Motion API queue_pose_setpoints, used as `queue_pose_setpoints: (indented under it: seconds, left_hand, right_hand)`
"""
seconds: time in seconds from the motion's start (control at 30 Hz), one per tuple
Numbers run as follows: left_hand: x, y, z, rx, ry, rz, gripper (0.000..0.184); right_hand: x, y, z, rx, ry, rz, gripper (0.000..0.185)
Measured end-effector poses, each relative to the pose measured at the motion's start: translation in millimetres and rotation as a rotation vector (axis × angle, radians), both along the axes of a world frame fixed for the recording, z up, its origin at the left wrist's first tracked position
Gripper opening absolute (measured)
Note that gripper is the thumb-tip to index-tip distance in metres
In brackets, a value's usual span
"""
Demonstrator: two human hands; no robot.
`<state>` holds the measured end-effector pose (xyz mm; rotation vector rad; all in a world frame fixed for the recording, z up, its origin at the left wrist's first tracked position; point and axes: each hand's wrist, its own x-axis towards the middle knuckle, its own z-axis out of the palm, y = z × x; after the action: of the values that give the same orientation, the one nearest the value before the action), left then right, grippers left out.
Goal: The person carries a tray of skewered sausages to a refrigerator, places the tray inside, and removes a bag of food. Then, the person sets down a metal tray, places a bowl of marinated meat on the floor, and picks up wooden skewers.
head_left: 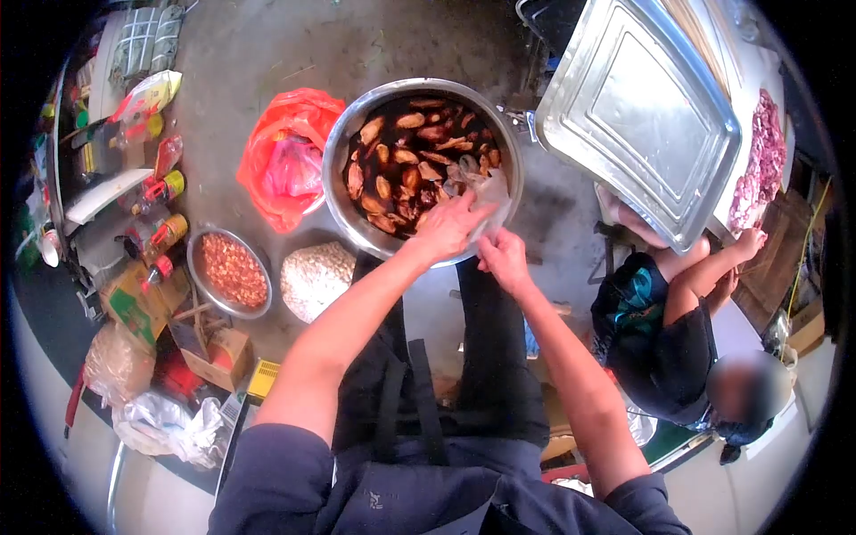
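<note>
A large metal basin (333, 192) holds dark liquid with many browned pieces of food (384, 187). At its lower right rim lies a thin, clear plastic bag or sheet (493, 192). My left hand (450, 227) is over the basin's near edge, fingers stretched and spread against the plastic. My right hand (504, 259) is closed at the rim, pinching the plastic's near end. Some greyish items under the plastic are too unclear to name.
Left of the basin are a red plastic bag (267, 183), a bowl of reddish chopped food (234, 273), a bag of pale pieces (316, 278) and bottles (165, 189). At right are a large metal tray (637, 116), a seated person (655, 330) and dark red meat (760, 169).
</note>
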<state>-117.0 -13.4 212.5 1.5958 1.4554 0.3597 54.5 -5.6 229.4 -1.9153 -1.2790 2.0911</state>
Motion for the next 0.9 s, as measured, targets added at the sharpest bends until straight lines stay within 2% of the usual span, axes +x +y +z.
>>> queue_pose_setpoints:
  seconds: [0.07, 0.1, 0.23, 0.33, 0.37, 0.47, 0.53, 0.6, 0.63, 0.67, 0.73, 0.8, 0.9]
  left_hand:
    - [7.4, -3.7, -6.3, 0.135, -0.081, 0.128, 0.049]
    - [6.2, -3.3, -2.9, 0.111, -0.078, 0.156, 0.036]
    - [-14.9, -6.1, 3.7, 0.052, -0.209, 0.242, 0.031]
    - [-32.1, -8.6, 14.1, 0.061, -0.427, 0.644, 0.023]
    - [-38.9, -10.8, 19.2, 0.102, -0.445, 0.705, 0.023]
    - [-61.5, -14.8, 47.6, -0.187, -0.759, 0.978, 0.023]
    - [-75.1, -21.4, 56.6, -0.121, -0.763, 1.029, 0.026]
    - [-89.1, -29.2, 71.6, -0.222, -0.804, 1.125, 0.028]
    - [-93.2, -27.1, 79.8, -0.043, -0.717, 1.152, 0.030]
    - [-105.0, -31.8, 91.5, -0.132, -0.674, 1.157, 0.032]
    - [-125.9, -43.4, 95.7, -0.023, -0.744, 1.258, 0.034]
    - [-147.8, -52.4, 111.8, 0.018, -0.607, 1.373, 0.031]
    - [-181.0, -64.0, 119.8, 0.085, -0.552, 1.474, 0.030]
  right_hand:
    - [-8.9, 5.9, 14.3, 0.006, 0.001, 0.066, 0.016]
    - [-12.3, 7.0, 17.5, 0.031, 0.011, 0.026, 0.019]
    - [-18.8, 12.0, 28.4, 0.081, 0.010, -0.026, 0.027]
    - [-12.4, 8.8, 38.0, 0.010, -0.011, -0.043, 0.033]
    - [-6.1, 2.4, 34.1, -0.041, 0.031, -0.105, 0.035]
    - [11.8, -14.6, 28.1, -0.149, -0.002, -0.176, 0.033]
    - [22.8, -24.6, 25.9, -0.203, 0.027, -0.204, 0.030]
    - [30.6, -34.4, 23.5, -0.218, -0.089, -0.173, 0.028]
    - [33.2, -38.4, 22.4, -0.219, -0.080, -0.165, 0.028]
    - [36.1, -42.7, 21.5, -0.223, -0.102, -0.178, 0.026]
    - [36.7, -44.9, 21.9, -0.227, -0.124, -0.189, 0.025]
    - [35.6, -44.6, 23.0, -0.229, -0.122, -0.179, 0.022]
    - [32.1, -42.7, 20.7, -0.246, -0.120, -0.154, 0.022]
